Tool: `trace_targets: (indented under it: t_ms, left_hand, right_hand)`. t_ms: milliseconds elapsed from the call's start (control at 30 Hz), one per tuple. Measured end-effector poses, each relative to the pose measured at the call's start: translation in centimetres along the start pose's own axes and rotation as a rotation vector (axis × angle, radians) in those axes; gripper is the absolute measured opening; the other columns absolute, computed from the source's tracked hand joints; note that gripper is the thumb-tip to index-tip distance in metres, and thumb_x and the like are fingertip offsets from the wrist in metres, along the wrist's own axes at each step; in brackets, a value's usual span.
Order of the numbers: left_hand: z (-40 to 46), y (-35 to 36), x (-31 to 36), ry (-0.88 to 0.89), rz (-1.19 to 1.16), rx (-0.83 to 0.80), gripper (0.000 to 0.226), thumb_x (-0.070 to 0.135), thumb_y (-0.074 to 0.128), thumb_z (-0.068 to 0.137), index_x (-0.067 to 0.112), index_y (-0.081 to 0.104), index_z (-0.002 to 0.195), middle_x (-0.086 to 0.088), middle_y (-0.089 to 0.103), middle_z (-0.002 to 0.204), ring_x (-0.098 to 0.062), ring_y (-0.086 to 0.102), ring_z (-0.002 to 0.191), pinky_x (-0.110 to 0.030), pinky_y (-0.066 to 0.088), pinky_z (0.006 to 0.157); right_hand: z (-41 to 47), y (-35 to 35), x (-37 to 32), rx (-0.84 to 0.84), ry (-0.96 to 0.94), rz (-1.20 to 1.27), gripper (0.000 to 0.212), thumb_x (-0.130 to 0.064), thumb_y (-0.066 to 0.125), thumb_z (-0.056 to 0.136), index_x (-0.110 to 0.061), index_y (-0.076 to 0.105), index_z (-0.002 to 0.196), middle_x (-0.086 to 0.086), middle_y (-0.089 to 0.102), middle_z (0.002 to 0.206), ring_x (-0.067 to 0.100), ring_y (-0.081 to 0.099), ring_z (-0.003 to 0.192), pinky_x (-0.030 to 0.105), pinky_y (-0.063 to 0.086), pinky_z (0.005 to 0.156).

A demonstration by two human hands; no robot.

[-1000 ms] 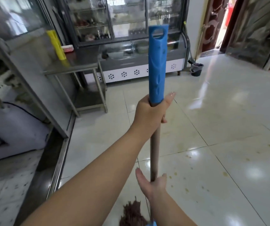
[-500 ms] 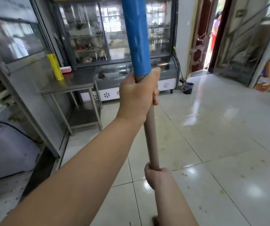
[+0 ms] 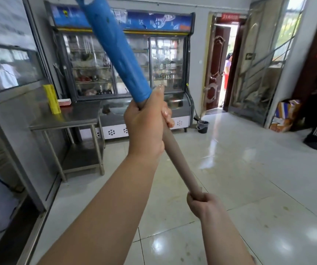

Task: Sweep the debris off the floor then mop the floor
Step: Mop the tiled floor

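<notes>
Fingers of both hands grip mop handle | round tan shaft, blue sleeve

Tilted mop handle, tan shaft, blue upper grip, above glossy tiled floor.

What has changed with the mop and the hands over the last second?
The mop handle has tipped from upright to a slant, its blue grip now leaning up and left. The view has lifted, so the mop head seen a second ago is out of sight. The right hand, whose fingers were loose, now grips the shaft. The left hand still holds just below the blue grip.
</notes>
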State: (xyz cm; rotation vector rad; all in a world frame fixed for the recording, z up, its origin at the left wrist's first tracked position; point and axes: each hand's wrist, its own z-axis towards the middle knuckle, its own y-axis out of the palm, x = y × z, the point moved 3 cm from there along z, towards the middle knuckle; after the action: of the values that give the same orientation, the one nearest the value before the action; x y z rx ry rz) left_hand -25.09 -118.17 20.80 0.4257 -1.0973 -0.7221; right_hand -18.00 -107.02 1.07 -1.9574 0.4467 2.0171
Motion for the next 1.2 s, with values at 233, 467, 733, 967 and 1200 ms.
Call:
trace_targets:
  t_ms: [233, 467, 733, 967, 1200]
  left_hand:
    - [-0.5, -7.2, -3.0, 0.014, -0.026, 0.195, 0.024, 0.01, 0.057, 0.084, 0.016, 0.041, 0.067, 0.006, 0.042, 0.041, -0.008, 0.041, 0.037, -0.019, 0.038, 0.039]
    - [-11.0, -20.6, -11.6, -0.289, 0.434, 0.385, 0.025, 0.018, 0.07, 0.076, 0.015, 0.052, 0.059, 0.003, 0.057, 0.051, -0.01, 0.059, 0.055, -0.039, 0.048, 0.081]
    - [-18.5, -27.8, -7.1, -0.3, 0.292, 0.576, 0.027, 0.026, 0.062, 0.076, 0.025, 0.059, 0.05, 0.003, 0.05, 0.047, -0.01, 0.053, 0.048, -0.026, 0.055, 0.062]
    - [-16.7, -27.7, 0.3, -0.081, 0.367, 0.704, 0.024, 0.033, 0.063, 0.068, 0.024, 0.052, 0.048, 0.005, 0.045, 0.042, -0.009, 0.047, 0.04, -0.024, 0.052, 0.052]
    - [-13.5, -27.2, 5.5, 0.042, 0.545, 0.586, 0.028, 0.019, 0.066, 0.079, 0.029, 0.062, 0.053, 0.007, 0.054, 0.046, -0.008, 0.055, 0.044, -0.026, 0.052, 0.053]
  right_hand:
    - [4.1, -0.6, 4.0, 0.431, 0.583, 1.067, 0.044, -0.007, 0.042, 0.094, -0.018, 0.039, 0.137, 0.009, 0.046, 0.083, 0.014, 0.046, 0.064, 0.013, 0.041, 0.065]
    - [1.4, -1.0, 18.3, 0.574, 0.907, 0.778, 0.034, -0.011, 0.043, 0.099, -0.005, 0.046, 0.133, 0.004, 0.053, 0.088, 0.014, 0.057, 0.085, 0.016, 0.045, 0.086]
    - [-5.1, 3.0, 28.3, 0.569, 1.29, 0.701, 0.045, -0.019, 0.041, 0.101, -0.01, 0.03, 0.144, 0.007, 0.046, 0.141, 0.021, 0.051, 0.126, 0.033, 0.043, 0.095]
    - [-5.9, 10.3, 25.6, 0.289, 1.345, 0.621, 0.043, -0.01, 0.03, 0.102, -0.003, 0.025, 0.144, 0.02, 0.054, 0.121, 0.032, 0.059, 0.102, 0.033, 0.05, 0.076]
    - [-7.0, 14.6, 24.4, 0.185, 1.369, 0.523, 0.041, -0.011, 0.037, 0.102, 0.003, 0.031, 0.14, 0.017, 0.049, 0.101, 0.027, 0.049, 0.119, 0.041, 0.041, 0.1]
